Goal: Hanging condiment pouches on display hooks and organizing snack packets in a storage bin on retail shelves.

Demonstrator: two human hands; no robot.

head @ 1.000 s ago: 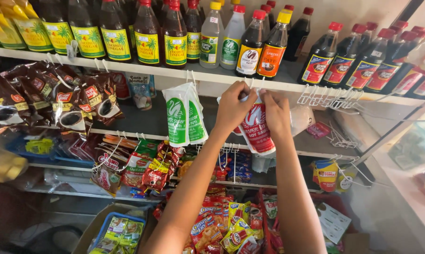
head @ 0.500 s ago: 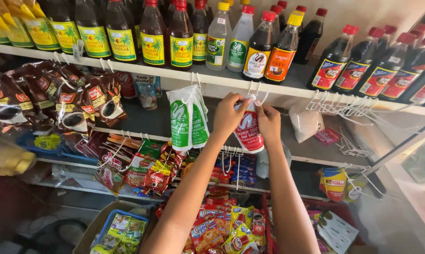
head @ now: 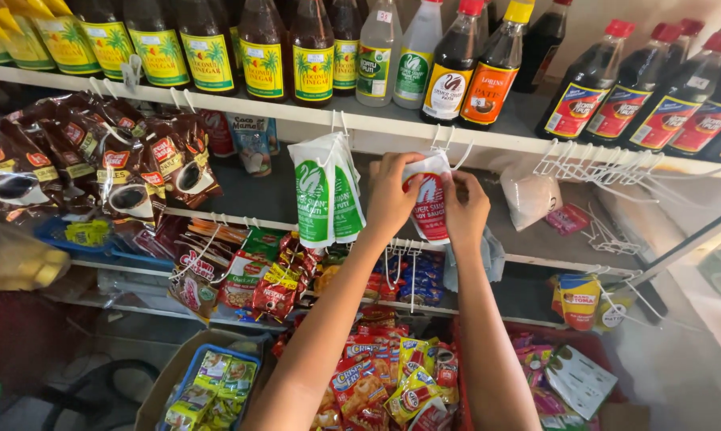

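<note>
Both of my hands hold a white and red sauce pouch up against a white wire hook under the edge of the top shelf. My left hand grips the pouch's left side. My right hand pinches its right side near the top. Just to the left, white and green pouches hang from another hook.
Bottles of vinegar and dark sauce stand on the top shelf. Brown coffee sachets hang at left, and several bare white hooks at right. Snack packets and a cardboard box lie below.
My hands and the pouch have stayed at the hook. The camera has tilted down a little, so the shelf sits higher in view.
</note>
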